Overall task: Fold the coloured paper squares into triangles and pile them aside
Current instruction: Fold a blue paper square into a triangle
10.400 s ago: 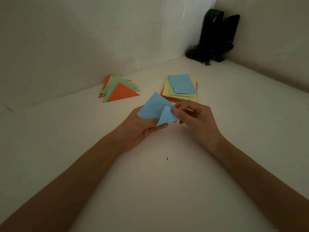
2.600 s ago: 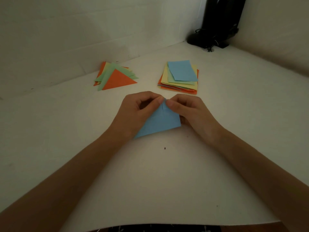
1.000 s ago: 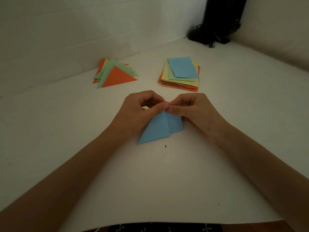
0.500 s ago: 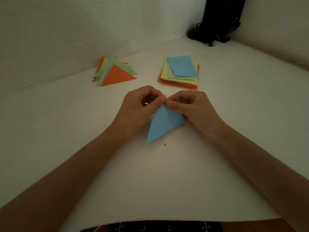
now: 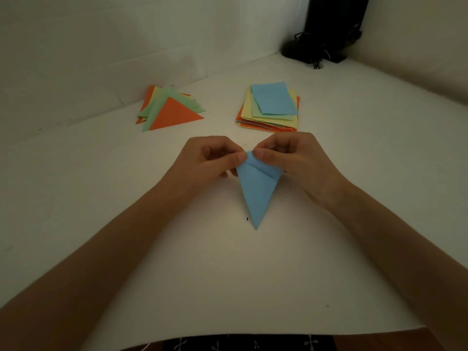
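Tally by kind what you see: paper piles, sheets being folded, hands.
Paper piles: 2, triangles and squares
Sheets being folded: 1, blue sheet
Hands: 2, left hand and right hand, both pinching the blue sheet
Total: 5

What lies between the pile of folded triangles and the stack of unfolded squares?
In the head view, only bare table separates the triangle pile from the square stack.

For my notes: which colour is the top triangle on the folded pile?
Orange; the head view shows the top triangle clearly.
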A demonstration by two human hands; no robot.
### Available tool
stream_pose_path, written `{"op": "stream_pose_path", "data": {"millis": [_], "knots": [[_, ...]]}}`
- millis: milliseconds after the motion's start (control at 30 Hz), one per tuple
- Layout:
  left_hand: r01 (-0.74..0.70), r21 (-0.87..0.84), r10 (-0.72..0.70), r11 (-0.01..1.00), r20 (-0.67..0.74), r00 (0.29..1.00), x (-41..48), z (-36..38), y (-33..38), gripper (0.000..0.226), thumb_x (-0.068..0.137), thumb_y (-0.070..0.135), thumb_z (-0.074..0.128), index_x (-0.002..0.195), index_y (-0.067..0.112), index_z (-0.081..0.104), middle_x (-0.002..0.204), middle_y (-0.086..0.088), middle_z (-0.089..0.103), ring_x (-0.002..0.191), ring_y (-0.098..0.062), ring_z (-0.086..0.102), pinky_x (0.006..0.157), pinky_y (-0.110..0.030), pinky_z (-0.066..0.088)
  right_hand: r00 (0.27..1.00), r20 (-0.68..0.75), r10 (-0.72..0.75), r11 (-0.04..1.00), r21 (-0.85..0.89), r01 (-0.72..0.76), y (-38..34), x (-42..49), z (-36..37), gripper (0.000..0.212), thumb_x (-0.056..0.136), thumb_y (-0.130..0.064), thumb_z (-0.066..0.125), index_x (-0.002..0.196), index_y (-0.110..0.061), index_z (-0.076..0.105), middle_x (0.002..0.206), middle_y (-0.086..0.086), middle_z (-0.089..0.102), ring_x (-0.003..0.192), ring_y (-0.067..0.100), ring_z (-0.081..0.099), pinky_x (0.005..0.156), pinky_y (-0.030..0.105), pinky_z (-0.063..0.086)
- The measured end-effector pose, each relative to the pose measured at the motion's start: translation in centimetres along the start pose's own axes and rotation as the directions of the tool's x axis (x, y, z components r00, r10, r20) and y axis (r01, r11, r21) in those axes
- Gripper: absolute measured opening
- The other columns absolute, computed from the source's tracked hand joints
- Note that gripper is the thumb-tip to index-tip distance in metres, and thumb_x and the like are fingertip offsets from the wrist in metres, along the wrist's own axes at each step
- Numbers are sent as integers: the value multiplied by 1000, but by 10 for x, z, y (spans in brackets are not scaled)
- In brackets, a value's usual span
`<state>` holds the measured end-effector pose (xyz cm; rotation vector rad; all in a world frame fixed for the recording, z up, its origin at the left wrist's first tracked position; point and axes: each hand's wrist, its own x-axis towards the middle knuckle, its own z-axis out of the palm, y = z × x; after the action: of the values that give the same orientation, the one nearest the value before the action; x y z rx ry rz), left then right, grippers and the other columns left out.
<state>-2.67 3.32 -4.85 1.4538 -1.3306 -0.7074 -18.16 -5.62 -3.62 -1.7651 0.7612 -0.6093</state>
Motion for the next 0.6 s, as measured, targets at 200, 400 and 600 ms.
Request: {"op": "stream_pose_path", "data": {"millis": [200, 400, 600], "knots": [[57, -26, -58, 998, -20, 998, -1, 1, 1, 12, 86, 16, 64, 76, 17, 70, 63, 10, 70, 61, -1, 64, 55, -12, 45, 999, -39, 27, 994, 103, -23, 1, 2, -4, 10, 79, -8, 71, 71, -12, 69, 66, -4, 67, 68, 8, 61, 61, 16, 47], [50, -47, -51, 998, -40, 998, -1, 0, 2, 15, 88, 11, 62, 79, 20, 70, 66, 13, 70, 63, -2, 67, 54, -14, 47, 997, -28, 76, 983, 169, -70, 2, 3, -5, 13, 86, -9, 64, 76, -13, 70, 73, -1, 68, 72, 10, 62, 65, 20, 49], [93, -165, -110, 982, -100, 989, 0, 2, 2, 12, 88, 6, 61, 85, 16, 67, 65, 9, 70, 62, -5, 67, 52, -15, 49, 992, -50, 120, 986, 125, -113, 1, 2, -1, 8, 84, -20, 68, 87, -16, 62, 80, 6, 69, 73, 13, 66, 64, 27, 52]]}}
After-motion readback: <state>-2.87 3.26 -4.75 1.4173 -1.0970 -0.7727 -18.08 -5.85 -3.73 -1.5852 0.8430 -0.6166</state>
